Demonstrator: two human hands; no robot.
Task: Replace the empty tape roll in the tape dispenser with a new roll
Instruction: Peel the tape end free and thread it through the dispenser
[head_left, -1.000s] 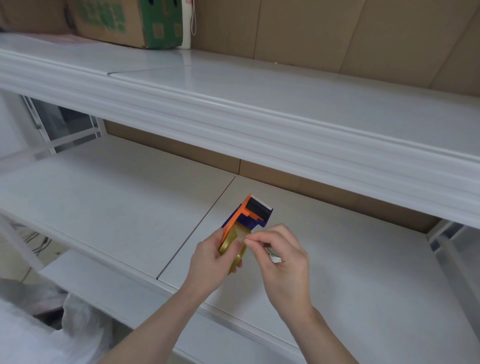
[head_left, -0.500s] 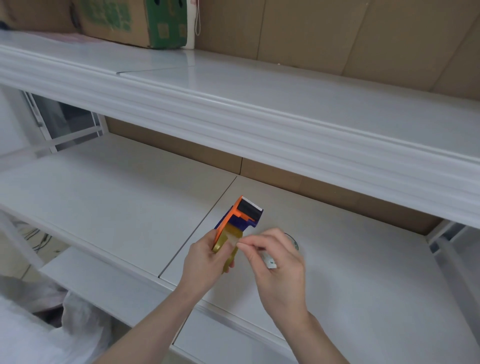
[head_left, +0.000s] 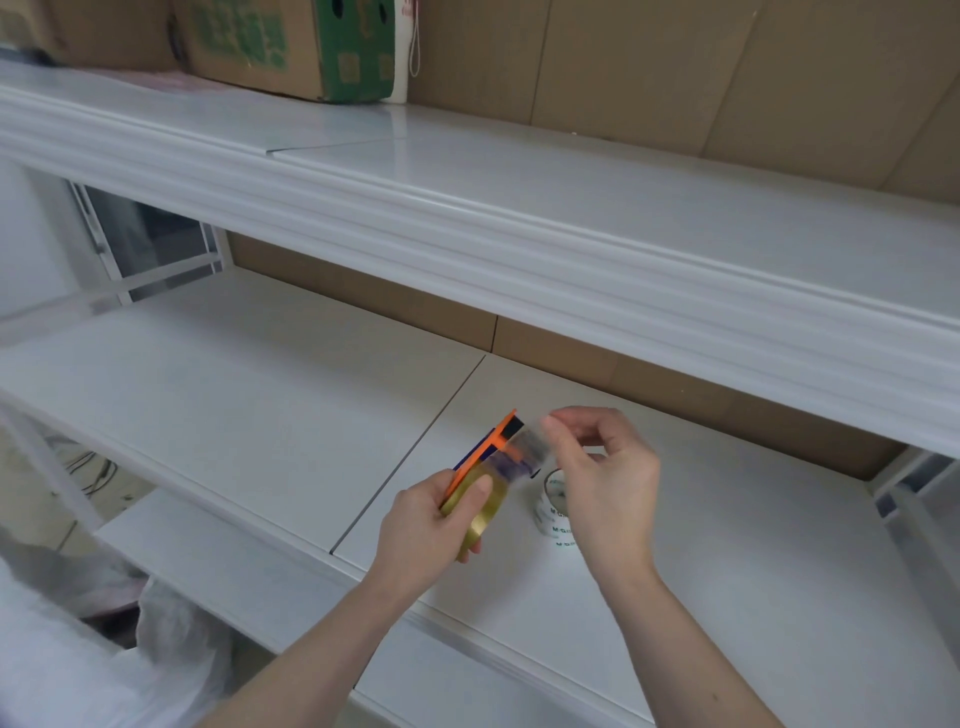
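My left hand (head_left: 426, 525) grips an orange and blue tape dispenser (head_left: 488, 447) with a yellowish clear tape roll (head_left: 485, 504) mounted in it, my thumb lying across the roll. My right hand (head_left: 602, 467) pinches the free end of the clear tape strip (head_left: 527, 444), which stretches from the roll up past the dispenser's head. An empty white cardboard roll core (head_left: 553, 506) with printed letters stands on the lower shelf (head_left: 727, 571) behind my right hand, partly hidden by it.
The white upper shelf (head_left: 519, 223) overhangs the work spot. A cardboard box with green print (head_left: 291, 47) sits on it at the far left. A seam (head_left: 415, 452) splits the lower shelf panels. White plastic bags (head_left: 130, 649) lie at the lower left.
My right hand has pulled the tape end up and to the right, drawing a strip off the roll. The white core behind it has come into view.
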